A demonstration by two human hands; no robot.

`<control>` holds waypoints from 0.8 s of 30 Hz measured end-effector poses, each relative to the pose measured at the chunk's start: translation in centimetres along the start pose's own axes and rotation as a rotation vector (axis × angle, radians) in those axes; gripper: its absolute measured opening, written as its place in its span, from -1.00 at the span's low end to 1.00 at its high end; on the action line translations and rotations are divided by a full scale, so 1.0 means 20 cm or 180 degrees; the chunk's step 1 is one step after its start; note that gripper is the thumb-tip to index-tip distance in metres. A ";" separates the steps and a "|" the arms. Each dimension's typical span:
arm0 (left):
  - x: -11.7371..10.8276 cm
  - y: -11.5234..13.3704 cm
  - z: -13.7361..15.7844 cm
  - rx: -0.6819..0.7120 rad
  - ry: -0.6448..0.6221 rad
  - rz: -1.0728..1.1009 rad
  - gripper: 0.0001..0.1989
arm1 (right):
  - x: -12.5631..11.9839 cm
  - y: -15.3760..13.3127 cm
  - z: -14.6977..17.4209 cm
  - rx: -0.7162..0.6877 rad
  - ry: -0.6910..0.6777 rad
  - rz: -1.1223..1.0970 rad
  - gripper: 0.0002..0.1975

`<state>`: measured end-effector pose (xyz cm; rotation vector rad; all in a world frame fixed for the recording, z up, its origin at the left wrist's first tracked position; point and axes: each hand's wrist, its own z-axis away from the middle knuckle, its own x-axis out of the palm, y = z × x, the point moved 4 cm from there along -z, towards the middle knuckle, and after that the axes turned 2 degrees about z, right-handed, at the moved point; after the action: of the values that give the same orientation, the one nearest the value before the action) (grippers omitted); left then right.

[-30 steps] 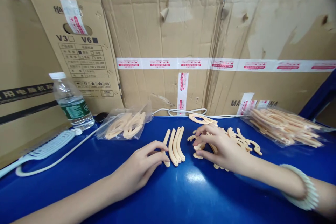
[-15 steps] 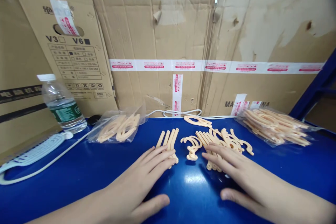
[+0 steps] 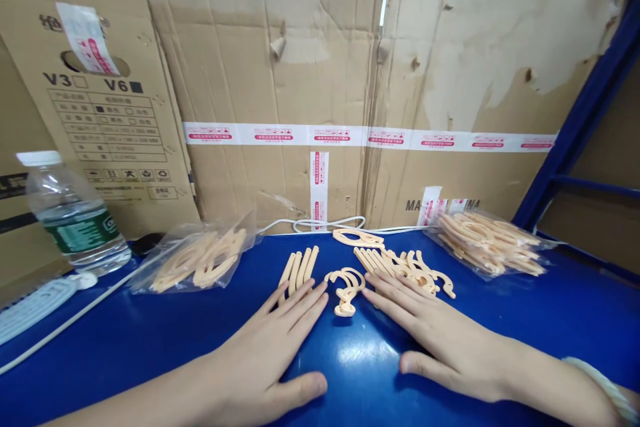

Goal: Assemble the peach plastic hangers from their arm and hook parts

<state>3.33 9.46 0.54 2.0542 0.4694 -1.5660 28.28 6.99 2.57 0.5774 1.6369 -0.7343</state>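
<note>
My left hand [image 3: 267, 340] is open, fingers stretched out, over the lower ends of a row of slim beige plastic bars [image 3: 301, 263]. On the other side, my right hand [image 3: 433, 327] lies flat and open, its fingertips over a second row of similar bars [image 3: 367, 258]. Between the two hands sits a small group of beige plastic hooks [image 3: 345, 293]. More curved beige hooks [image 3: 419, 273] lie just beyond my right fingers, partly covered by them. Behind these rests a beige folding hanger [image 3: 357, 238]. Neither hand grasps anything.
Clear bags of beige hanger parts lie at left [image 3: 200, 263] and right [image 3: 487, 240] on the blue table [image 3: 365, 387]. A water bottle [image 3: 75, 220], a pale blue slotted object [image 3: 40, 307] and a white cable [image 3: 75, 323] are at left. Cardboard [image 3: 280, 180] stands behind.
The view has turned to the right, so the scene sits further left. Both hands have moved slightly over the bars, whose lower ends showed before and are now covered.
</note>
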 end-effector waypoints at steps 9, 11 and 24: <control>0.02 -0.02 0.03 -0.0062 0.0265 0.0053 -0.26 | -0.04 0.26 0.16 0.0565 0.0276 0.0360 -0.46; 0.02 -0.02 0.03 -0.0095 0.0299 0.0067 -0.26 | -0.03 0.29 0.18 0.0643 0.0214 0.0191 -0.47; 0.02 -0.02 0.02 -0.0037 0.0312 -0.0019 -0.27 | -0.02 0.38 0.12 0.0720 0.0425 -0.0127 -0.52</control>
<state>2.86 9.50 0.02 2.1298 0.5199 -1.4673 35.36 10.43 1.56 0.7707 1.7034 -0.9349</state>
